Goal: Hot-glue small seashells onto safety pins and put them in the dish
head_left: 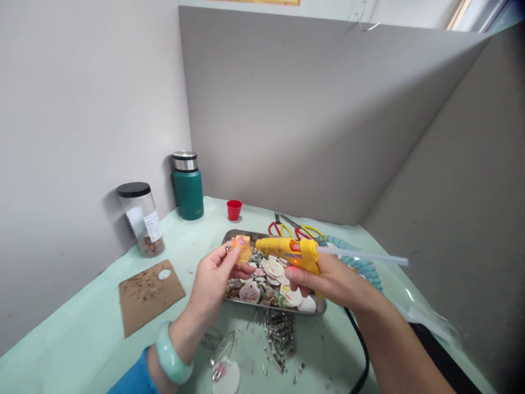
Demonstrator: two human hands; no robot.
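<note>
My left hand (pixel 218 272) pinches an orange shell (pixel 245 251) with a small pink piece on it, above the tray's left part. A yellow glue gun (pixel 289 250) is gripped in my right hand (pixel 328 278); its nozzle points left, close to the orange shell. Whether the nozzle touches the shell I cannot tell. A long translucent glue stick (pixel 365 255) sticks out of the gun's back, and a red light glows on its body. Under both hands lies a metal tray (pixel 270 306) full of shells (pixel 274 268) and small stones.
Metal pins (pixel 281 334) lie in front of the tray, near a white disc (pixel 227 377). Brown cardboard (pixel 150 295), a jar (pixel 143 219) and a green bottle (pixel 188 189) stand left. Behind are a red cup (pixel 234 210) and scissors (pixel 305 230); a blue coiled ring (pixel 371 273) lies right.
</note>
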